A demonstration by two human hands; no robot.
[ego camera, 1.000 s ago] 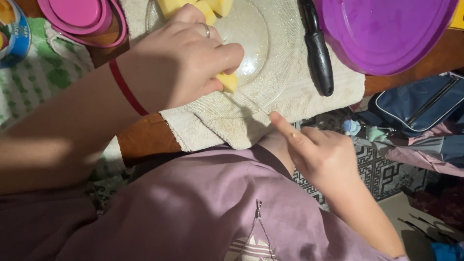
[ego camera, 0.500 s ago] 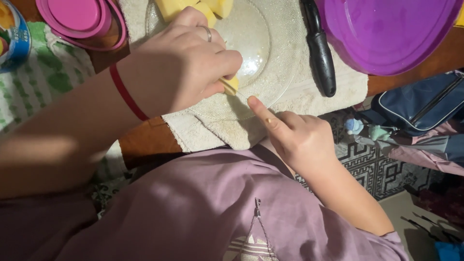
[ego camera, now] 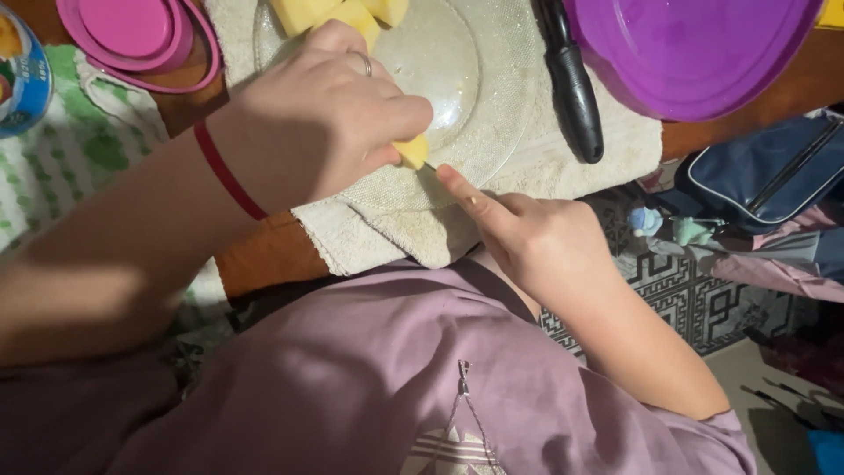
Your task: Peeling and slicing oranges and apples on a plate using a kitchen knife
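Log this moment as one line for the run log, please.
left hand: grips yellow piece | right hand: forefinger at piece | under: glass plate on towel

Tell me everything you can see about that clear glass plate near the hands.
The round clear glass plate has a finely speckled, textured rim and a smoother centre. It lies flat on a cream towel spread on the wooden table. Pale yellow peeled chunks sit at its far edge. The left hand rests over its near left part, holding a small yellow piece above the rim. The right hand points a finger at its near edge. Its top is cut off by the frame.
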